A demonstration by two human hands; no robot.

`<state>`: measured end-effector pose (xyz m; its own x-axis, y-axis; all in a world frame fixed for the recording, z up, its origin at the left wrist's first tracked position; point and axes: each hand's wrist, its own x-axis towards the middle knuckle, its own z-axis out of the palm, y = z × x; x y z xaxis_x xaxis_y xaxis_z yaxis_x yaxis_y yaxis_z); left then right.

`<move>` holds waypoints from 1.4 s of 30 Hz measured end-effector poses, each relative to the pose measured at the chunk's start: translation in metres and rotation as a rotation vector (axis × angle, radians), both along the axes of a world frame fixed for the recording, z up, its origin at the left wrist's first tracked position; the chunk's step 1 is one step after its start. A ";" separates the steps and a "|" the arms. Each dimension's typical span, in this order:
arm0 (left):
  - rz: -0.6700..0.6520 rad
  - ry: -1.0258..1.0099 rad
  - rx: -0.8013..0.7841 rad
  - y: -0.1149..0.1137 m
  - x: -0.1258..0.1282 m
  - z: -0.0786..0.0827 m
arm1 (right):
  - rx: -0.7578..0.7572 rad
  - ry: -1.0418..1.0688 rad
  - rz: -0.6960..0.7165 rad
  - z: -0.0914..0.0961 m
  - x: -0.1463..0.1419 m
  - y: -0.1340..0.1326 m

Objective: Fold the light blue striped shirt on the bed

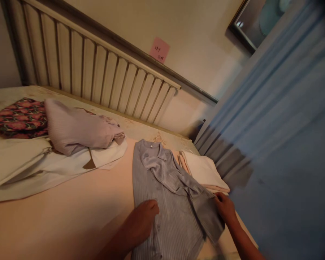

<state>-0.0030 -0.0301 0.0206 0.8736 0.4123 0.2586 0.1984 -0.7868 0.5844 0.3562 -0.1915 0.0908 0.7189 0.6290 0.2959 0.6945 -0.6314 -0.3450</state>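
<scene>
A grey-blue ribbed, button-front shirt (170, 209) lies spread in front of me, its collar pointing away. Folds bunch across its upper chest, and one sleeve runs out to the right. My right hand (226, 207) pinches the edge of that sleeve near its lower end. Over the button strip on the shirt's left side is my left hand (142, 222), its fingers curled closed. Whether cloth is caught in those fingers is hidden from this angle.
Left of the shirt lie a mauve ribbed garment (76, 126), a floral cloth (21, 119) and white clothing (21, 155). Folded white cloth (203, 169) is stacked at the right. A slatted rail (97, 72) stands behind; a blue curtain (287, 151) hangs on the right.
</scene>
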 end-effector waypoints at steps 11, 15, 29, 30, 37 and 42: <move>0.221 -0.110 -0.427 0.019 0.007 -0.012 | -0.007 -0.144 -0.007 0.109 -0.002 0.016; 0.229 -0.178 -0.599 0.026 0.011 -0.019 | -0.081 -0.103 0.028 0.117 0.002 0.012; 0.220 -0.269 -0.771 0.033 0.017 -0.033 | -0.293 0.337 0.103 0.037 0.039 -0.039; 0.223 -0.272 -0.782 0.033 0.017 -0.033 | -0.273 0.380 0.112 0.039 0.034 -0.038; 0.221 -0.287 -0.824 0.035 0.019 -0.039 | -0.026 0.604 0.149 0.084 -0.014 -0.023; 0.234 -0.315 -0.920 0.035 0.021 -0.038 | 0.283 0.852 0.108 0.110 -0.048 -0.012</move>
<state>0.0176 0.0048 -0.0178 0.6913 0.7213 -0.0424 0.0220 0.0376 0.9991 0.3083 -0.2036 0.2006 0.7062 0.6907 -0.1555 0.1837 -0.3909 -0.9019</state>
